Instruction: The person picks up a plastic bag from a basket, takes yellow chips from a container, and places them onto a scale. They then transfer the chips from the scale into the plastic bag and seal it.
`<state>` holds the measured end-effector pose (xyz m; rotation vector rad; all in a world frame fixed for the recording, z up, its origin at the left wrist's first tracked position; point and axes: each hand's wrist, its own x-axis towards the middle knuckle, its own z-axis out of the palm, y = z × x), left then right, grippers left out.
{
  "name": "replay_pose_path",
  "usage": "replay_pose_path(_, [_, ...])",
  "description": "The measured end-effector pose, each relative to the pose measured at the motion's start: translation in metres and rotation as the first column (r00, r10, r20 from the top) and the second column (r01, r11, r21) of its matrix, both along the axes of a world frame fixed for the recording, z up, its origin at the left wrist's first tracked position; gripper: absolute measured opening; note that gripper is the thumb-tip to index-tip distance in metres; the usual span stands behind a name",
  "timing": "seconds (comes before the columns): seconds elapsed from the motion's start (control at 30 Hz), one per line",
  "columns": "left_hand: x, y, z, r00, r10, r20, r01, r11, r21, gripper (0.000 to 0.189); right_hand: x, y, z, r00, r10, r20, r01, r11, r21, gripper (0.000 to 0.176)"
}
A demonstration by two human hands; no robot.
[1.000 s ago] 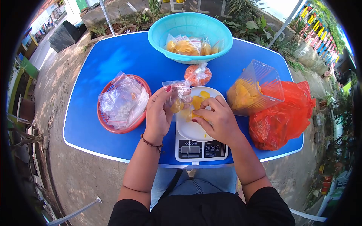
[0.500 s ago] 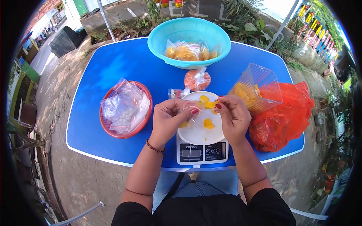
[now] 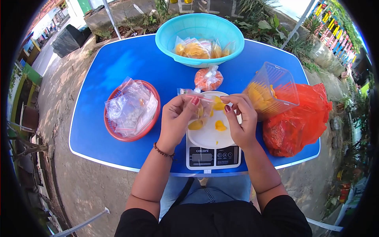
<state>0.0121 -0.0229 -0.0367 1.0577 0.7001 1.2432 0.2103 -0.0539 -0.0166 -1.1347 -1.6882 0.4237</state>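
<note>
My left hand (image 3: 178, 118) pinches a small clear zip bag (image 3: 201, 111) by its upper edge, with a few yellow chips inside. Close to the bag's right side is my right hand (image 3: 241, 120), its thumb and index finger closed on a thin yellow chip (image 3: 218, 103). Both hands are above the round white plate of a kitchen scale (image 3: 213, 158). Another yellow chip (image 3: 220, 126) and small crumbs lie on that plate. My fingers and the bag hide part of the plate.
To the right, a clear plastic container (image 3: 272, 89) of yellow chips leans beside a red plastic bag (image 3: 296, 122). A red basket (image 3: 154, 114) of clear bags stands left. Behind are a knotted bag of orange pieces (image 3: 208, 79) and a turquoise basin (image 3: 199, 23) holding filled bags.
The zip bag has come more upright in my left hand. My right hand has brought the chip slightly left, nearer to the bag. The whole view has shifted a little.
</note>
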Motion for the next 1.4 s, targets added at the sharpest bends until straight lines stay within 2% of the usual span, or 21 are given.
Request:
replay_pose_path(0.07, [-0.001, 0.001, 0.007, 0.982, 0.003, 0.189, 0.014, 0.996, -0.090, 0.025, 0.004, 0.010, -0.010, 0.950, -0.096, 0.297, 0.068, 0.992, 0.102, 0.029])
replay_pose_path(0.1, [-0.003, 0.002, 0.009, 0.960, 0.010, 0.281, 0.028, 0.991, -0.132, 0.028, 0.001, 0.009, -0.009, 0.930, -0.094, 0.355, 0.067, 0.994, 0.088, 0.029])
replay_pose_path(0.17, [-0.006, 0.005, 0.007, 0.953, 0.004, 0.304, 0.043, 0.988, -0.149, 0.029, -0.008, 0.005, -0.005, 0.881, -0.086, 0.465, 0.067, 0.996, 0.058, 0.029])
replay_pose_path(0.27, [-0.005, 0.004, 0.011, 0.947, 0.022, 0.320, 0.034, 0.985, -0.169, 0.030, -0.012, 0.001, -0.005, 0.837, -0.108, 0.536, 0.090, 0.994, 0.059, 0.029])
replay_pose_path(0.57, [-0.003, 0.002, 0.012, 0.956, -0.052, 0.290, 0.100, 0.983, -0.156, 0.030, -0.005, 0.001, -0.003, 0.909, -0.012, 0.416, 0.013, 1.000, 0.002, 0.019])
replay_pose_path(0.63, [-0.001, 0.001, 0.012, 0.962, -0.045, 0.268, 0.087, 0.986, -0.145, 0.029, -0.005, 0.003, -0.003, 0.957, 0.019, 0.290, -0.016, 1.000, -0.012, 0.016])
replay_pose_path(0.73, [-0.004, 0.003, 0.000, 0.996, -0.033, 0.081, 0.038, 0.997, -0.069, 0.022, -0.007, 0.002, 0.003, 0.996, -0.035, 0.088, 0.031, 0.999, 0.044, 0.013])
replay_pose_path(0.87, [-0.002, -0.006, 0.012, 0.995, -0.078, -0.062, 0.077, 0.997, -0.004, 0.022, -0.006, 0.002, 0.001, 0.980, -0.100, -0.170, 0.126, 0.981, 0.146, 0.009])
replay_pose_path(0.97, [0.003, -0.010, 0.015, 0.987, -0.094, -0.131, 0.098, 0.995, 0.030, 0.025, -0.006, -0.002, -0.003, 0.935, -0.036, -0.353, 0.103, 0.980, 0.172, 0.010])
replay_pose_path(1.07, [0.005, -0.011, 0.013, 0.988, -0.101, -0.114, 0.107, 0.993, 0.046, 0.026, -0.004, -0.001, -0.003, 0.952, 0.058, -0.302, 0.005, 0.979, 0.202, 0.013])
replay_pose_path(1.17, [0.005, -0.010, 0.013, 0.987, -0.121, -0.106, 0.127, 0.991, 0.048, 0.026, 0.002, 0.004, 0.004, 0.996, 0.089, 0.010, -0.087, 0.948, 0.305, 0.017])
replay_pose_path(1.27, [0.005, -0.009, 0.011, 0.989, -0.114, -0.089, 0.120, 0.991, 0.056, 0.025, 0.002, 0.003, 0.009, 0.993, 0.118, 0.001, -0.115, 0.965, 0.234, 0.019])
replay_pose_path(1.37, [0.003, -0.006, 0.010, 0.996, -0.077, -0.039, 0.078, 0.997, 0.012, 0.022, -0.001, -0.001, 0.012, 0.995, -0.070, -0.076, 0.073, 0.997, 0.032, 0.019])
replay_pose_path(1.4, [0.003, -0.004, 0.008, 0.998, -0.055, -0.010, 0.055, 0.998, 0.005, 0.022, 0.001, 0.001, 0.009, 0.995, -0.095, 0.045, 0.093, 0.995, 0.037, 0.019])
